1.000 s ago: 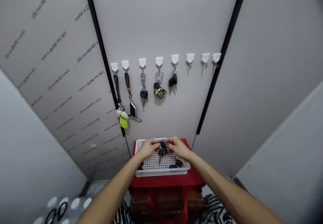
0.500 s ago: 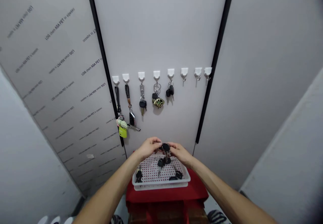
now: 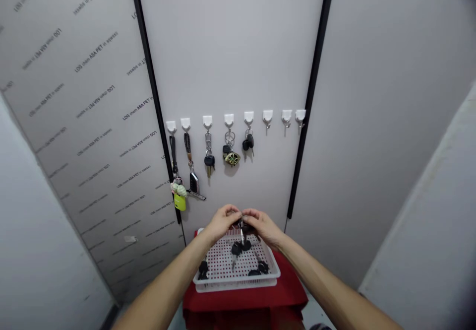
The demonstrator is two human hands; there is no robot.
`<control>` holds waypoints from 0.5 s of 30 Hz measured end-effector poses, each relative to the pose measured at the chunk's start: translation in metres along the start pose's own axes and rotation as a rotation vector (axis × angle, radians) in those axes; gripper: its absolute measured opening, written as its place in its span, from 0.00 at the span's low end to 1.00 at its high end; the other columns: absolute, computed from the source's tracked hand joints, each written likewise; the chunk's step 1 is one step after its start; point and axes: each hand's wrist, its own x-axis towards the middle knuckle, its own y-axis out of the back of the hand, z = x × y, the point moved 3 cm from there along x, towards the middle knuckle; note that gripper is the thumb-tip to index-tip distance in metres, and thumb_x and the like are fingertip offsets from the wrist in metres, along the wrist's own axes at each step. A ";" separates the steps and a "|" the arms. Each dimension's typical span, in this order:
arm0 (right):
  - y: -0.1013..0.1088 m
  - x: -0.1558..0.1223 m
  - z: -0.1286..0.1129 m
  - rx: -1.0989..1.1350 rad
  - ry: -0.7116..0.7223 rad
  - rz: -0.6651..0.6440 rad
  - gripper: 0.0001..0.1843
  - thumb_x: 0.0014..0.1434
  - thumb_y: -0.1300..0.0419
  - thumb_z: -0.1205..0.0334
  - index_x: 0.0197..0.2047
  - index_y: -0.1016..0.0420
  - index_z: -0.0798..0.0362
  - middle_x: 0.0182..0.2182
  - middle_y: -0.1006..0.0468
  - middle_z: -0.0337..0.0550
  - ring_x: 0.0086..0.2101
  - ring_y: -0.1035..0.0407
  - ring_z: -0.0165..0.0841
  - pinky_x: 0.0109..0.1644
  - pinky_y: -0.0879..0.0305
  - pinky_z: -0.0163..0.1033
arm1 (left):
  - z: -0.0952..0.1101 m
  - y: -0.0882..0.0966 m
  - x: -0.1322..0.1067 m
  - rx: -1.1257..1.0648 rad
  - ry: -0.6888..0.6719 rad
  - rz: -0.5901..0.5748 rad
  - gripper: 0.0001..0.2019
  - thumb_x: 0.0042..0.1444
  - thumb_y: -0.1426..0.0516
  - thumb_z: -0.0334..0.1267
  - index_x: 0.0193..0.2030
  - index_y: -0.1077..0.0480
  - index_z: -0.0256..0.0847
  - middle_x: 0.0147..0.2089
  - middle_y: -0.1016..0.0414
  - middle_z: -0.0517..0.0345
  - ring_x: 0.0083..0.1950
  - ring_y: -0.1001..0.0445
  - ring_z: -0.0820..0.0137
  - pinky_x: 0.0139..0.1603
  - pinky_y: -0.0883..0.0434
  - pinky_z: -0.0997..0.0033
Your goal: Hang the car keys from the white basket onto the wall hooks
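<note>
We pinch what seems a bunch of keys (image 3: 242, 234), partly hidden, in the fingertips of our left hand (image 3: 223, 222) and right hand (image 3: 265, 227), above the white perforated basket (image 3: 238, 281). Black-headed keys (image 3: 263, 267) lie inside; beyond, five key sets (image 3: 209, 161) hang from white hooks (image 3: 267, 115).

SUPPORT: you had a red surface (image 3: 288, 283) low in front of you | ON IT: a white perforated basket (image 3: 238, 283) sat directly on it, leaving red bare on your side and to your right | IN BASKET: black-headed keys (image 3: 263, 267) lay near both corners closest to you
</note>
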 end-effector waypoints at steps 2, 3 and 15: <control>0.000 0.002 0.000 -0.044 0.019 0.033 0.12 0.37 0.44 0.61 0.27 0.40 0.57 0.14 0.37 0.30 0.15 0.44 0.20 0.19 0.50 0.27 | -0.003 -0.001 0.001 0.032 -0.006 -0.041 0.12 0.36 0.46 0.36 0.29 0.43 0.36 0.18 0.41 0.68 0.20 0.42 0.82 0.23 0.44 0.80; 0.000 0.003 0.000 -0.066 0.026 0.041 0.13 0.37 0.44 0.61 0.27 0.41 0.57 0.13 0.38 0.30 0.14 0.45 0.19 0.19 0.51 0.27 | -0.004 -0.001 0.001 0.045 -0.012 -0.061 0.13 0.34 0.45 0.34 0.29 0.43 0.36 0.18 0.41 0.68 0.21 0.42 0.82 0.23 0.44 0.80; -0.001 0.006 -0.017 -0.160 0.128 0.022 0.13 0.37 0.44 0.61 0.28 0.39 0.58 0.12 0.43 0.28 0.14 0.49 0.18 0.19 0.52 0.28 | 0.005 0.013 0.003 0.089 -0.024 0.179 0.07 0.38 0.50 0.37 0.24 0.42 0.35 0.18 0.40 0.66 0.21 0.41 0.80 0.23 0.43 0.79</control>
